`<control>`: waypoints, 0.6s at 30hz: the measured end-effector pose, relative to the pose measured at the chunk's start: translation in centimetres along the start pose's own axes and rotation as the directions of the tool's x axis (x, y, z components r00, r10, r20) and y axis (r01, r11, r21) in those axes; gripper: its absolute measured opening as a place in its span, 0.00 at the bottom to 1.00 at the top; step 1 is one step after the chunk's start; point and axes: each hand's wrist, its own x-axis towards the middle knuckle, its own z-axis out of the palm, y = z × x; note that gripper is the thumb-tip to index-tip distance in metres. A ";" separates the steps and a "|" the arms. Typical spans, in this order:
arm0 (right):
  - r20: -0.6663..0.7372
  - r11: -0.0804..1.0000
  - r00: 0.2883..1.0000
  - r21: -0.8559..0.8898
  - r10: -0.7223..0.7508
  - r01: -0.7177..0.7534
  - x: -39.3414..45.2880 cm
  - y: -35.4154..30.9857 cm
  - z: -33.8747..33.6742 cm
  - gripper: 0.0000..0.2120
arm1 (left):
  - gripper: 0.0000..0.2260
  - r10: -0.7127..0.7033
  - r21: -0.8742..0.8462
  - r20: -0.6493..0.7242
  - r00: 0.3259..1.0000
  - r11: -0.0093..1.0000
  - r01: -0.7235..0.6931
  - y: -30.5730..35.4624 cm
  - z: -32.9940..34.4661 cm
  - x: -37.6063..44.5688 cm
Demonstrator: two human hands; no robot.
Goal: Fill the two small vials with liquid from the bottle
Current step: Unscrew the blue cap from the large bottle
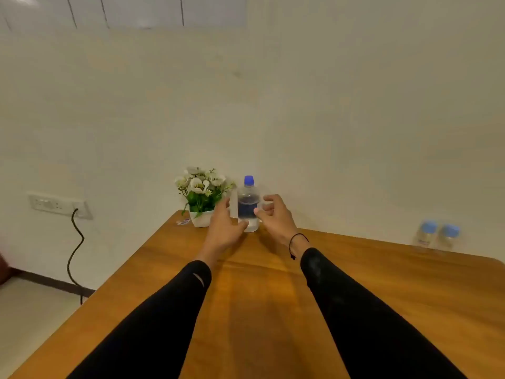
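Grip: neither hand has the bottle (248, 205) yet. Left hand (224, 229) is open, fingers spread wide, thumb tip at the bottle's lower left side (touching or just short, can't tell). Right hand (274, 216) is open too, fingers curled loosely just beside the bottle's right side, a thin gap showing. A black cord bracelet (296, 243) sits on the right wrist; both arms are in black sleeves.

The bottle stands upright at the far edge of the table (262, 296), blue cap on, clear body, dark blue label (writing too blurred to read). Just left of it is a white pot of white flowers (202, 196), with a small wrapper-like scrap (183, 221) beside it, print unreadable.

Two vials (437, 236) with blue caps stand side by side at the far right edge, well apart from the hands, blurred, contents hard to make out. The wall socket (58, 205) has a black cable hanging.
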 end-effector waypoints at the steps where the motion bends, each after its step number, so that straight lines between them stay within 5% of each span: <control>1: -0.002 1.000 1.000 0.000 -0.018 0.018 0.8 0.2 0.7 0.23 | 0.39 -0.002 0.005 0.007 1.000 1.000 0.002 -0.6 0.3 0.9; 10: -0.047 0.996 0.996 -0.038 -0.082 0.080 2.5 1.5 2.5 0.24 | 0.29 0.011 -0.052 0.075 0.997 0.999 -0.007 -2.1 2.2 3.4; 18: -0.012 0.998 1.000 -0.064 -0.025 0.024 -6.9 -0.2 -0.6 0.25 | 0.30 0.017 -0.074 0.142 0.990 0.997 -0.006 0.3 1.0 -5.1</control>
